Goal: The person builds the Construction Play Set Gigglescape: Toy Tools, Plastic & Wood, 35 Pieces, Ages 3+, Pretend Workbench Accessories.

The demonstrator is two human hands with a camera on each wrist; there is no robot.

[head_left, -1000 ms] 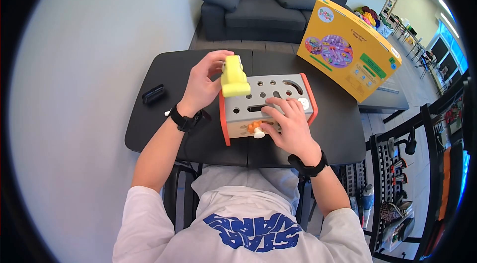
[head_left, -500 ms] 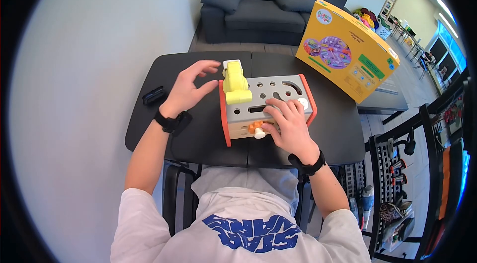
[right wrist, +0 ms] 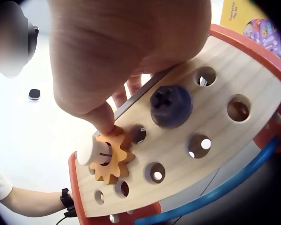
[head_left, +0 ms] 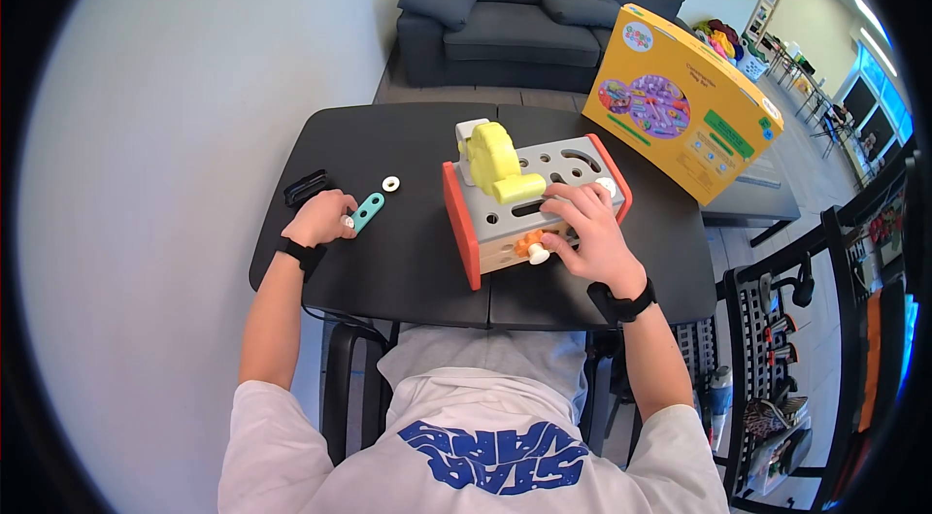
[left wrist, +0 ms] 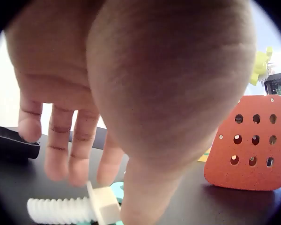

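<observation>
My left hand (head_left: 320, 219) is low over the table's left side, at the near end of a teal strip with holes (head_left: 368, 211). In the left wrist view my thumb and index finger are at the square head of a white threaded screw (left wrist: 61, 210). My right hand (head_left: 601, 242) grips the near top edge of a grey-topped wooden box (head_left: 468, 223), fingers on top. Its thumb touches an orange gear (right wrist: 113, 157) on the front, which a white peg (right wrist: 89, 151) passes through. A yellow toy piece (head_left: 493, 157) rests on the box's left top.
A small white ring (head_left: 390, 184) and a black case (head_left: 307, 187) lie on the black table (head_left: 408, 262). Behind the box on the right stands a large yellow carton (head_left: 670, 97). A dark sofa (head_left: 519, 29) is farther back, and a black rack (head_left: 757, 349) stands at the right.
My left hand has let go of the yellow piece and moved left and down to the teal strip and screw. The box has shifted slightly right and turned, with my right hand still on it.
</observation>
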